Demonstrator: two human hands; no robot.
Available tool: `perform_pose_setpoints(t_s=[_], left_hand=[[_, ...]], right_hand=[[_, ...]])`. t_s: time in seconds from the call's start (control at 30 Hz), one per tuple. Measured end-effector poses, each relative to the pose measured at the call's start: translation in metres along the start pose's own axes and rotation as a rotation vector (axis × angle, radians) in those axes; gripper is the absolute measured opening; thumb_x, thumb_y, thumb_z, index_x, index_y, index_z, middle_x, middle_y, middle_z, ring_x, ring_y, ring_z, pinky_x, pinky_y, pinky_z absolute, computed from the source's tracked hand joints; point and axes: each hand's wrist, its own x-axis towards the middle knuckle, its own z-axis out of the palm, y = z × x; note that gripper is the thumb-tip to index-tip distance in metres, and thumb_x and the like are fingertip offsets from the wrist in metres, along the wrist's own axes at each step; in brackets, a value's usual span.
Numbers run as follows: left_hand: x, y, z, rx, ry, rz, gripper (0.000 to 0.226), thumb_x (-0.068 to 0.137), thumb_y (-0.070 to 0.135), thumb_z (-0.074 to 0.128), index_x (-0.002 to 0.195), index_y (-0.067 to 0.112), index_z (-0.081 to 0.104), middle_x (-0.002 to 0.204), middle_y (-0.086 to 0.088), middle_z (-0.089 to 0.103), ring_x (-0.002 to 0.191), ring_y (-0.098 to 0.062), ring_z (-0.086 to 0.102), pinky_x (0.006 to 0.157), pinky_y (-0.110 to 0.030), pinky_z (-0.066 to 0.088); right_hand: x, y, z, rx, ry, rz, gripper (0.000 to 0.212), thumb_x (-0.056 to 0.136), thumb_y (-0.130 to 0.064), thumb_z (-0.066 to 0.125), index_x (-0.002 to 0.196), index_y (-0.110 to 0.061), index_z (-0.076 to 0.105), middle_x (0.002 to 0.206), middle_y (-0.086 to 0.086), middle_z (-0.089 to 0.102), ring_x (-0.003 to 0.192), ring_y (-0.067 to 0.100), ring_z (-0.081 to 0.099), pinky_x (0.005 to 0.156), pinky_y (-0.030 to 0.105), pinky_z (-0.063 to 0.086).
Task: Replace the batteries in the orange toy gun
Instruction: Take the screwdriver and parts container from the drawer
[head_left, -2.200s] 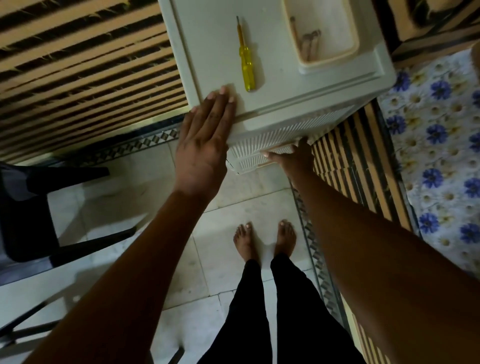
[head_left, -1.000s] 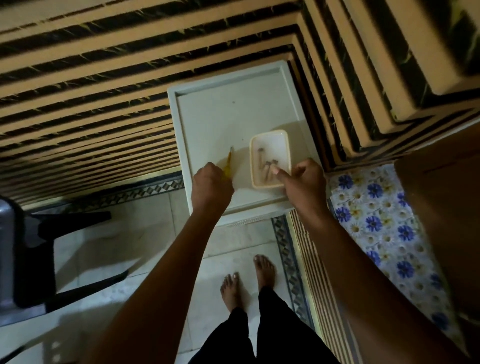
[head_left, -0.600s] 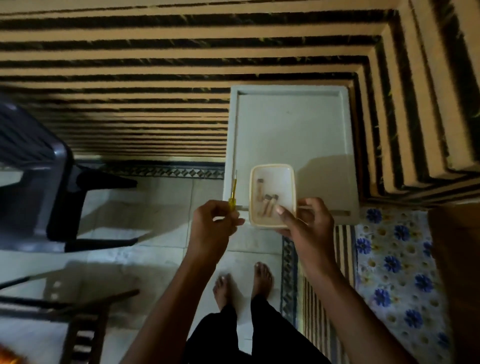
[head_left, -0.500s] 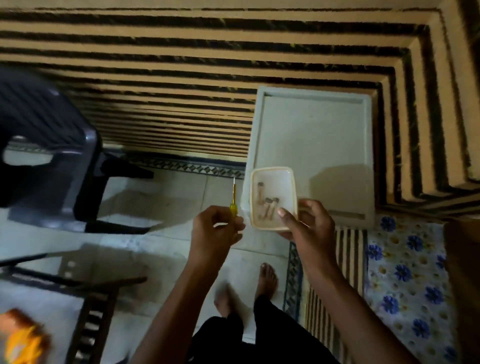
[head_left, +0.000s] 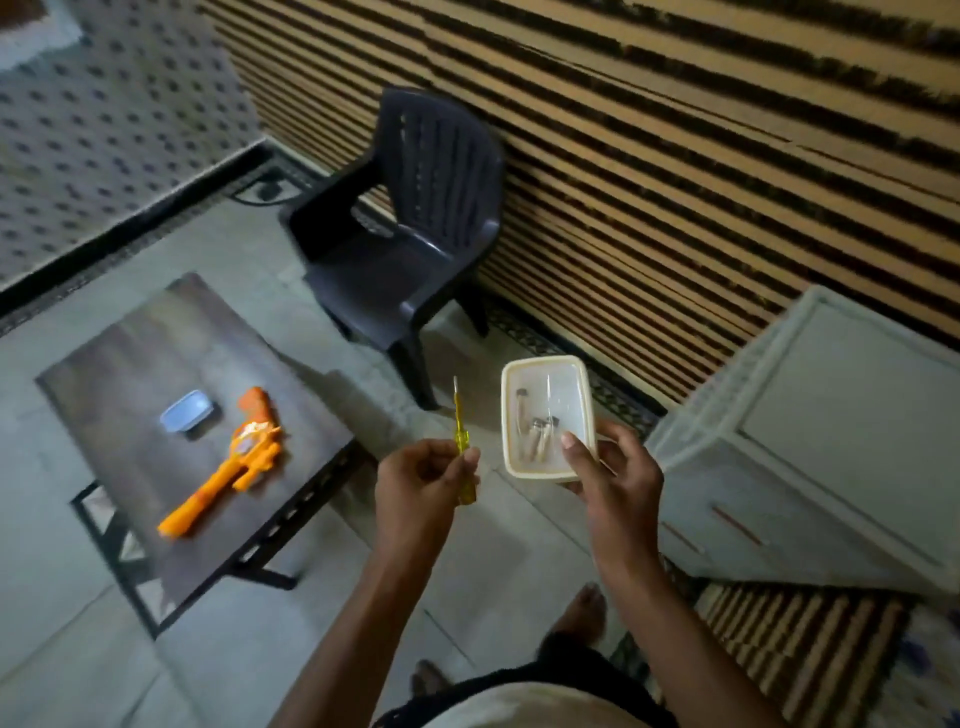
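- Up close, the left hand pinches a yellow screwdriver, likely for opening the toy.
- Beside it, the right hand grips a box holding batteries.
- Farther off, the orange toy gun lies waiting on a dark table.

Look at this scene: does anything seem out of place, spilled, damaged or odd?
Nothing stands out. The orange toy gun lies flat on the dark table beside a small lid. The left hand holds a yellow screwdriver upright; the right hand holds a tub with batteries inside, none spilled.
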Motion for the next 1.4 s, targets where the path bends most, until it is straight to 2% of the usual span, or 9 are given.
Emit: perform_pose_setpoints(t_s=[0.13, 0.4, 0.5, 0.63, 0.77, 0.9, 0.97, 1.23, 1.4], left_hand=[[-0.019, -0.021, -0.107, -0.031, 0.092, 0.035, 0.014, 0.097, 0.015, 0.075, 0.087, 0.006, 0.079, 0.069, -0.006, 0.074, 0.062, -0.012, 0.067, 0.058, -0.022, 0.054], [-0.036, -0.049, -0.268, 0.031, 0.252, 0.074, 0.023, 0.096, 0.013, 0.076, 0.074, 0.016, 0.077, 0.054, 0.012, 0.066, 0.052, -0.003, 0.059, 0.051, -0.024, 0.048], [-0.03, -0.052, -0.313, 0.016, 0.308, 0.065, 0.014, 0.094, 0.014, 0.078, 0.081, 0.012, 0.082, 0.072, 0.013, 0.077, 0.074, -0.022, 0.077, 0.07, -0.045, 0.063], [-0.01, -0.057, -0.368, -0.017, 0.38, 0.043, 0.012, 0.093, 0.015, 0.079, 0.082, 0.012, 0.08, 0.08, -0.022, 0.075, 0.069, -0.026, 0.07, 0.069, -0.04, 0.059], [0.019, -0.059, -0.425, -0.053, 0.4, -0.008, 0.009, 0.094, 0.023, 0.079, 0.088, 0.017, 0.082, 0.078, -0.012, 0.079, 0.083, -0.037, 0.077, 0.08, -0.055, 0.065], [0.054, -0.053, -0.489, -0.029, 0.433, -0.036, 0.01, 0.095, 0.019, 0.078, 0.09, 0.011, 0.082, 0.076, -0.002, 0.078, 0.082, -0.034, 0.077, 0.074, -0.042, 0.066], [0.071, -0.05, -0.52, -0.012, 0.451, -0.039, 0.008, 0.094, 0.019, 0.079, 0.09, 0.012, 0.081, 0.075, 0.005, 0.076, 0.082, -0.031, 0.077, 0.077, -0.047, 0.066], [0.138, -0.054, -0.635, -0.038, 0.372, -0.073, 0.013, 0.095, 0.022, 0.078, 0.096, 0.009, 0.08, 0.082, -0.007, 0.08, 0.08, -0.025, 0.079, 0.082, -0.047, 0.067], [0.187, -0.051, -0.726, 0.02, 0.18, -0.084, 0.012, 0.095, 0.02, 0.077, 0.094, 0.008, 0.079, 0.083, -0.01, 0.079, 0.083, -0.027, 0.079, 0.078, -0.036, 0.067]], right_hand=[[-0.062, 0.008, 0.084, 0.006, -0.078, -0.042, 0.024, 0.089, -0.015, 0.078, 0.111, -0.011, 0.07, 0.099, 0.003, 0.079, 0.091, 0.019, 0.078, 0.069, 0.037, 0.064], [-0.147, 0.028, 0.223, 0.067, -0.268, 0.029, 0.023, 0.087, -0.019, 0.081, 0.108, -0.015, 0.071, 0.098, 0.009, 0.08, 0.095, 0.029, 0.077, 0.088, 0.059, 0.061], [-0.163, 0.031, 0.269, 0.041, -0.335, 0.035, 0.019, 0.089, -0.016, 0.079, 0.107, -0.016, 0.072, 0.097, 0.008, 0.081, 0.095, 0.029, 0.078, 0.089, 0.055, 0.061], [-0.173, 0.039, 0.332, 0.028, -0.399, 0.05, 0.017, 0.091, -0.016, 0.077, 0.108, -0.017, 0.073, 0.099, 0.007, 0.081, 0.097, 0.028, 0.077, 0.083, 0.045, 0.061], [-0.179, 0.047, 0.395, 0.011, -0.436, 0.075, 0.02, 0.093, -0.016, 0.074, 0.113, -0.014, 0.073, 0.1, 0.005, 0.081, 0.097, 0.026, 0.077, 0.077, 0.038, 0.06], [-0.181, 0.053, 0.467, -0.021, -0.443, 0.097, 0.026, 0.092, -0.018, 0.076, 0.117, -0.013, 0.072, 0.103, 0.006, 0.08, 0.101, 0.029, 0.076, 0.092, 0.055, 0.059], [-0.184, 0.054, 0.501, -0.043, -0.438, 0.108, 0.027, 0.092, -0.02, 0.076, 0.117, -0.013, 0.072, 0.102, 0.005, 0.08, 0.101, 0.028, 0.076, 0.095, 0.06, 0.057], [-0.204, 0.062, 0.626, -0.024, -0.372, 0.155, 0.015, 0.098, -0.007, 0.066, 0.107, -0.017, 0.073, 0.095, 0.001, 0.081, 0.093, 0.02, 0.077, 0.077, 0.036, 0.061], [-0.238, 0.068, 0.707, 0.013, -0.226, 0.179, 0.02, 0.099, -0.008, 0.064, 0.118, -0.011, 0.07, 0.105, 0.006, 0.08, 0.101, 0.021, 0.077, 0.086, 0.04, 0.06]])
